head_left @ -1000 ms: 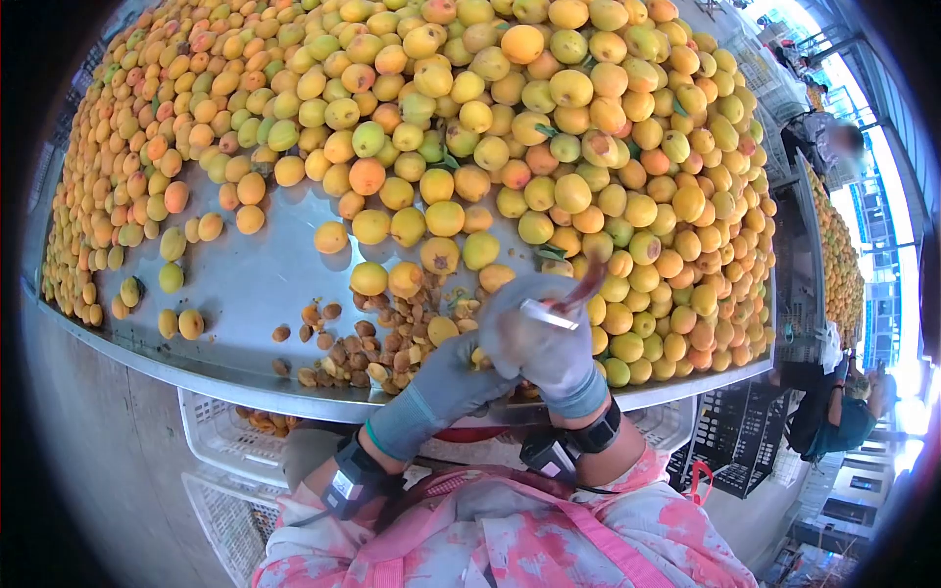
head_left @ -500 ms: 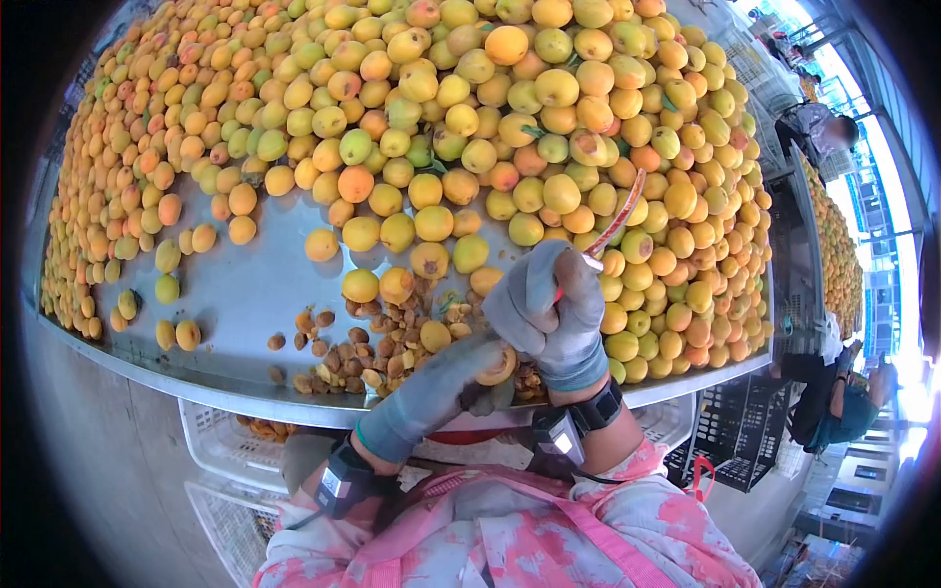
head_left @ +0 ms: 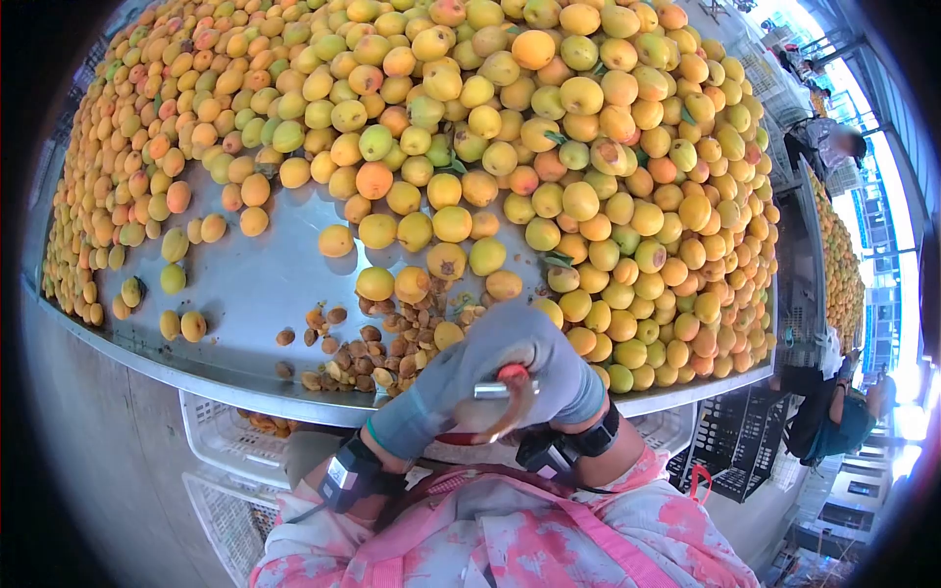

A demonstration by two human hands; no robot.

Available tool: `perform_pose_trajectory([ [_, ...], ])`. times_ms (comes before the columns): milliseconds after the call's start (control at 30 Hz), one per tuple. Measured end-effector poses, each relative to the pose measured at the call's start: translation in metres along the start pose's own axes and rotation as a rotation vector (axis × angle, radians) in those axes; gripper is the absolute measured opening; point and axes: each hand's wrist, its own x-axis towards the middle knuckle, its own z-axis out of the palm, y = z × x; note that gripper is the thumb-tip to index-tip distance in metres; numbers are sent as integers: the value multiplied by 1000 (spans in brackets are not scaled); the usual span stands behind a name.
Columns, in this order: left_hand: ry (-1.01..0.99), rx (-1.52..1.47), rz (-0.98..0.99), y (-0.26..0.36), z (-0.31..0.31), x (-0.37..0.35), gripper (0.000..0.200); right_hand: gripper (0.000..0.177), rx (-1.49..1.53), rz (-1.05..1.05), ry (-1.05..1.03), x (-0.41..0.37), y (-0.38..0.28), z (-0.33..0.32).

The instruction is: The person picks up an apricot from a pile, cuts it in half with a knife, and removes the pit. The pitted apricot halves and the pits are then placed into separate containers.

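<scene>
Both my hands wear grey gloves and meet close to my body at the table's front edge. My right hand [head_left: 534, 353] is closed around a small knife [head_left: 510, 387] with a red part, a metal collar and a curved blade that points down toward me. Against it from the left, my left hand [head_left: 426, 402] is closed; the apricot in its fingers is mostly hidden behind the knife and the right hand. Just beyond the hands lies a heap of apricot pits and torn flesh [head_left: 368, 358]. Whole apricots [head_left: 413, 232] surround that heap on the far side.
A metal table [head_left: 294, 235] with a raised rim carries a large pile of yellow-orange apricots. White crates [head_left: 230, 431] stand under its left front, a black crate [head_left: 730, 441] at the right. Other people [head_left: 828, 142] are at the right beside another fruit-covered table.
My right hand has come down toward my body, and the knife has turned from pointing up and away to pointing down toward me. The apricot in my left hand is now mostly covered.
</scene>
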Motion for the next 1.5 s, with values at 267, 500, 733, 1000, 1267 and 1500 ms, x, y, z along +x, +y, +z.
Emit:
perform_pose_trajectory([
  [267,20,-544,-317,7,-8,11,50,18,8,-152,-69,6,9,12],
  [500,202,-1403,-848,50,-42,49,40,18,298,90,784,-13,11,3],
  [733,526,-896,-465,50,-52,61,49,17,406,668,885,-4,-7,8],
  [1000,547,-701,-337,62,-52,55,51,34,456,630,739,-8,-4,28],
  [1267,551,-970,-378,76,-50,43,40,39,617,715,661,-23,4,36],
  [1500,626,-1683,-396,57,-64,43,45,37,578,808,659,-24,-10,33],
])
